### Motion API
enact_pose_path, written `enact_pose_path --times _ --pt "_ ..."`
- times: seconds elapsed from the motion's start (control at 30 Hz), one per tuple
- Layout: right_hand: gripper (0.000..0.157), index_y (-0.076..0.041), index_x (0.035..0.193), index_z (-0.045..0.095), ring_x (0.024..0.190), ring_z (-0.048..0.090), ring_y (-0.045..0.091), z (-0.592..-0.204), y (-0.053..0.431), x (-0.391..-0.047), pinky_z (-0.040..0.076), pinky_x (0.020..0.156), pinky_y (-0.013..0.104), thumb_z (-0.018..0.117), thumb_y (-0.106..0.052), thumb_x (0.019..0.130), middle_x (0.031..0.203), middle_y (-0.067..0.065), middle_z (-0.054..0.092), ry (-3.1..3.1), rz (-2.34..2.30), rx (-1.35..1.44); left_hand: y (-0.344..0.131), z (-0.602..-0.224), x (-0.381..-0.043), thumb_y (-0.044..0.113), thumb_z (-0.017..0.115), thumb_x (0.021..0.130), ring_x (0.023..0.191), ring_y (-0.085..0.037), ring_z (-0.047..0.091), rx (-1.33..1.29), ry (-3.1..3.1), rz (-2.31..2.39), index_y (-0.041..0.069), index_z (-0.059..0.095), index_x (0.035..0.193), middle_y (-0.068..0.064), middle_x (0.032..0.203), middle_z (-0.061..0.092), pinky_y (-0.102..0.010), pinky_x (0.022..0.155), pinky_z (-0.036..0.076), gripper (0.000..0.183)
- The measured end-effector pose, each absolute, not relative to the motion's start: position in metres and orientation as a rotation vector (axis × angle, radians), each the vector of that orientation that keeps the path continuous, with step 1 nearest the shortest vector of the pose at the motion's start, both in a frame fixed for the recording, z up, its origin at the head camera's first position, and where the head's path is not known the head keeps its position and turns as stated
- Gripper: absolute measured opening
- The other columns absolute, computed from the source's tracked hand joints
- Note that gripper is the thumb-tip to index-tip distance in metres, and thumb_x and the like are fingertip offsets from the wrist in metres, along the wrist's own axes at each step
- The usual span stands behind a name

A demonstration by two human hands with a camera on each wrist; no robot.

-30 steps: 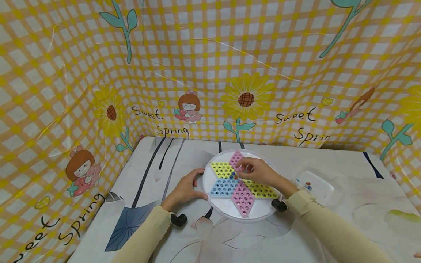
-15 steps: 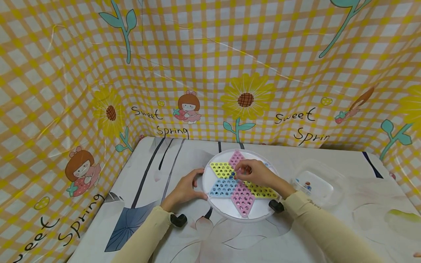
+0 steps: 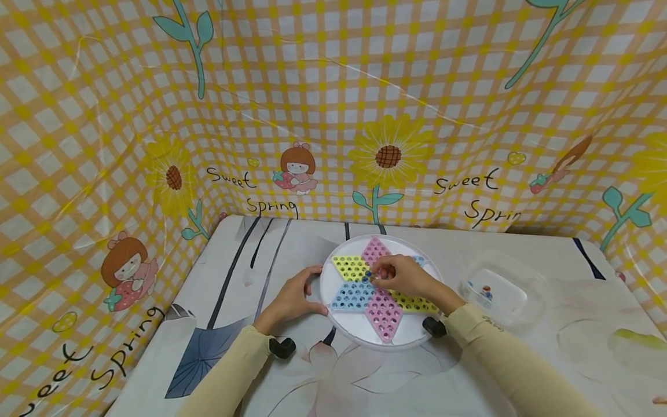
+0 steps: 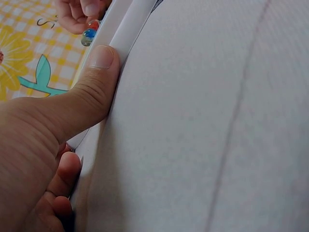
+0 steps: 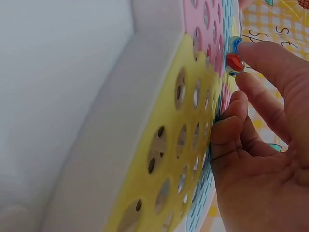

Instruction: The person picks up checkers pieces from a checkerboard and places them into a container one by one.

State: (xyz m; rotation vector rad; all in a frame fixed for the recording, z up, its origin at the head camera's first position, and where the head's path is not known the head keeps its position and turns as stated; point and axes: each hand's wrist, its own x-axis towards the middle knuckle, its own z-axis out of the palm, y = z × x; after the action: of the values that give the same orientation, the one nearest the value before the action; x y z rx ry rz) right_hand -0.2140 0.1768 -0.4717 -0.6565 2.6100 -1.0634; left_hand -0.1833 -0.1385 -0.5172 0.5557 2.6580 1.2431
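Observation:
A round white Chinese checkers board [image 3: 356, 324] bears a star of pink, yellow and blue perforated sections. My left hand [image 3: 296, 295] holds its left rim, thumb [image 4: 96, 79] along the edge and fingers on the side farther back. Over the star's middle is my right hand [image 3: 405, 275]. In the right wrist view its thumb and index finger close around a red-swirled glass marble [image 5: 234, 63] at the board's surface. Touching it is a blue marble [image 5: 235, 44]. These marbles form a small cluster at the centre, partly hidden by the right fingers in the head view.
To the right of the board stands a clear plastic tray [image 3: 513, 296] with several marbles [image 3: 487, 291] at its left end. A checked cloth [image 3: 323, 116] with flowers hangs behind the table. A white flower-print cover [image 3: 333, 382] lies on the table.
My right hand has shifted slightly left and its fingers have closed in on the central marbles, covering the red one in the head view. The left hand stays at the rim.

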Motion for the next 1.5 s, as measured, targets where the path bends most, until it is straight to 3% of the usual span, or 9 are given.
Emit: enact_pose_path --times 0.27,0.73,1.5 --pt "0.011 -0.013 0.094 0.070 0.075 0.048 0.016 -0.4723 0.1739 -0.2147 0.039 0.067 0.027 0.080 -0.013 0.090 0.078 -0.001 0.054 2.639 -1.015 -0.635 -0.1384 -0.5168 -0.1835 0.024 0.097 0.070 0.077 -0.015 0.044 0.551 2.659 1.248 0.013 0.046 0.151 -0.003 0.086 0.051 -0.028 0.069 0.037 0.096" --pt "0.011 -0.011 0.094 0.069 0.071 0.048 0.016 -0.4754 0.1747 -0.2159 0.040 0.065 0.027 0.079 -0.011 0.091 0.078 0.001 0.054 2.640 -1.045 -0.703 -0.1398 -0.5181 -0.1861 0.024 0.098 0.068 0.079 -0.015 0.045 0.545 2.654 1.248 0.017 0.046 0.151 -0.001 0.088 0.050 -0.027 0.070 0.038 0.098" --pt "0.012 -0.013 0.094 0.069 0.072 0.049 0.016 -0.4791 0.1755 -0.2155 0.040 0.065 0.027 0.079 -0.009 0.089 0.078 0.000 0.054 2.642 -1.042 -0.710 -0.1391 -0.5169 -0.1835 0.025 0.097 0.068 0.080 -0.016 0.045 0.563 2.659 1.247 0.014 0.047 0.150 -0.003 0.088 0.051 -0.028 0.070 0.037 0.097"
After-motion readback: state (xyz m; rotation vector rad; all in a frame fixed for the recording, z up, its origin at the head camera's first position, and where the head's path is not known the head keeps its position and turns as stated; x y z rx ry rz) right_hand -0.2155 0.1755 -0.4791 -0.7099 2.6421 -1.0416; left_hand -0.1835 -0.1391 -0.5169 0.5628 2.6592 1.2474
